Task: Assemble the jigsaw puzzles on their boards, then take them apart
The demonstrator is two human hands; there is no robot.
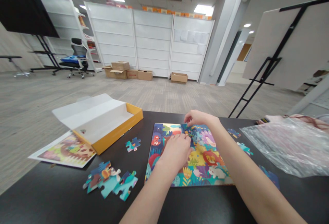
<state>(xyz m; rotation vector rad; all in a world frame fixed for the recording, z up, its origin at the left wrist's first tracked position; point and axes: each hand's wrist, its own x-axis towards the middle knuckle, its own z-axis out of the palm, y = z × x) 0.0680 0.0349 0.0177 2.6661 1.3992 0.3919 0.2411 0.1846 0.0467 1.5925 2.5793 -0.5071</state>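
A colourful jigsaw puzzle (192, 172) with animals and plants lies on the black table in front of me. My left hand (178, 148) rests on its upper middle, fingers bent and pointing away from me. At the puzzle's top edge my right hand (196, 117) has its fingers bent down and drawn together over a dark blue piece (184, 128); the fingertips are partly hidden. Loose pieces (111, 181) lie in a pile to the left, and another small group (133, 144) sits nearer the puzzle. More loose pieces (244, 148) are to the right, partly behind my right forearm.
An open yellow box (118, 131) with a white inside stands at the table's back left, over a printed picture sheet (64, 150). Clear plastic wrapping (288, 148) covers the right side. Beyond the table are cardboard boxes (179, 77), an office chair (78, 54) and a whiteboard (288, 45).
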